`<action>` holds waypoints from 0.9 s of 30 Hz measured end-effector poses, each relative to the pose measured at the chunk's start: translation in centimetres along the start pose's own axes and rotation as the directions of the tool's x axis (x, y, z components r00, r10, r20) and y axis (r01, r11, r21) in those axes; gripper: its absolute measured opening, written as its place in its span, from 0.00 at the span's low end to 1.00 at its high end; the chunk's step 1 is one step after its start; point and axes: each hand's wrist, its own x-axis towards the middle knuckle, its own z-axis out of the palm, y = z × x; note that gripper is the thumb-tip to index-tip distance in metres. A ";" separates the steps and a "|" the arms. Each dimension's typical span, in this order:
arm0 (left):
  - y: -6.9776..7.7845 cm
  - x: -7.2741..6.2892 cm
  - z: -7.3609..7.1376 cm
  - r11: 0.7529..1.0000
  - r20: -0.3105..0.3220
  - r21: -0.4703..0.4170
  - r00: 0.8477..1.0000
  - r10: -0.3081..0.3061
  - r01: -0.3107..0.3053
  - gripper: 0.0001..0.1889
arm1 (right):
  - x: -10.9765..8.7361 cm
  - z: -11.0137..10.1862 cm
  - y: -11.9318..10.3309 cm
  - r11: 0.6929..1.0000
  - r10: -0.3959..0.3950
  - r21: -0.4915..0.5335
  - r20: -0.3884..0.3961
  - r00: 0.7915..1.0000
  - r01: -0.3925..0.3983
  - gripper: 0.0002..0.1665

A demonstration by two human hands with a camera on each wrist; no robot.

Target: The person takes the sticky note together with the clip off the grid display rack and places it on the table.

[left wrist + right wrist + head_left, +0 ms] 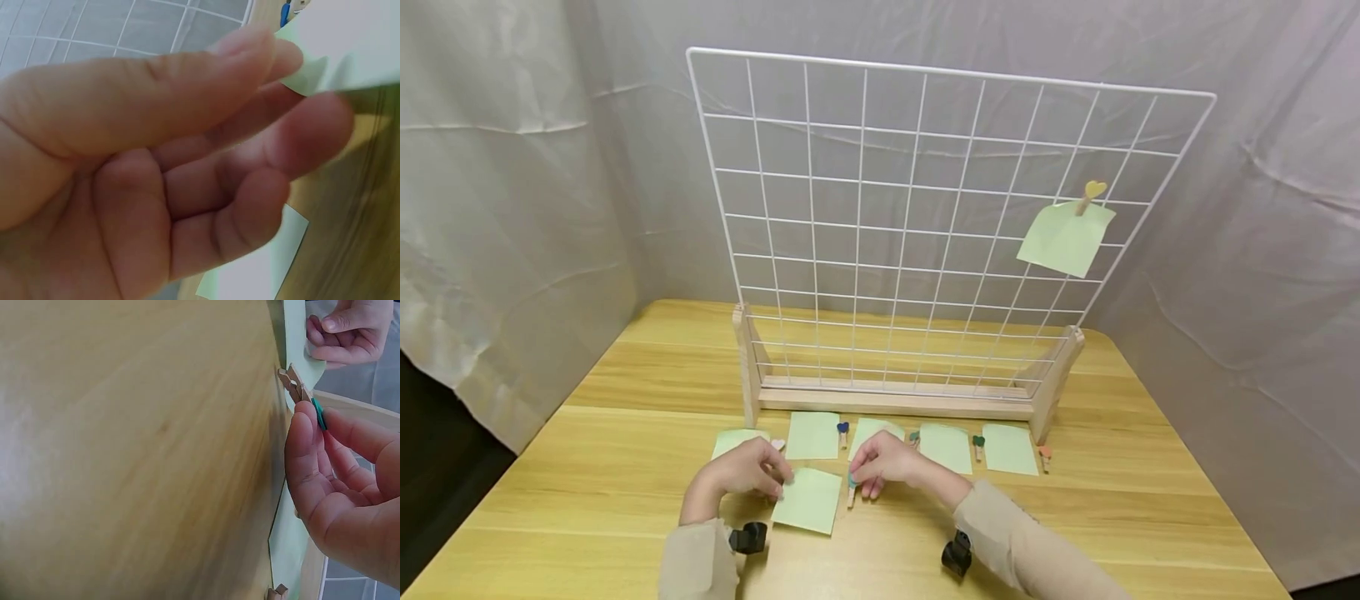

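Note:
My left hand [743, 468] pinches the corner of a pale green paper note [811, 502] between thumb and forefinger; the other fingers are loosely curled, as the left wrist view shows. Just right of that note, my right hand [886, 463] holds a small wooden clothespin [299, 385] by its teal heart end, thumb against fingers. The pin's wooden tip points toward me in the head view. In the right wrist view, the clothespin overlaps the held note's edge. Behind the hands, more notes lie in a row, one partly covered by my right hand.
A white wire grid [895, 225] leans back in a wooden stand [895, 402]. One green note [1066, 240] hangs at its upper right from a yellow heart clothespin [1090, 197]. Heart clothespins, including a blue one [843, 433] and an orange one [1046, 457], lie beside the notes on the table.

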 end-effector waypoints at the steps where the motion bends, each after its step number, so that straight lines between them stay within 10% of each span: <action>1: -0.1 0.0 0.0 1.000 0.002 -0.004 1.000 -0.007 0.007 0.08 | 0.0 0.0 0.0 1.000 0.003 0.003 0.002 1.000 -0.003 0.03; 27: 0.6 -0.4 0.1 0.995 -0.062 0.052 0.994 -0.085 0.088 0.03 | -0.1 0.2 0.0 0.996 0.003 -0.088 -0.030 1.000 -0.006 0.02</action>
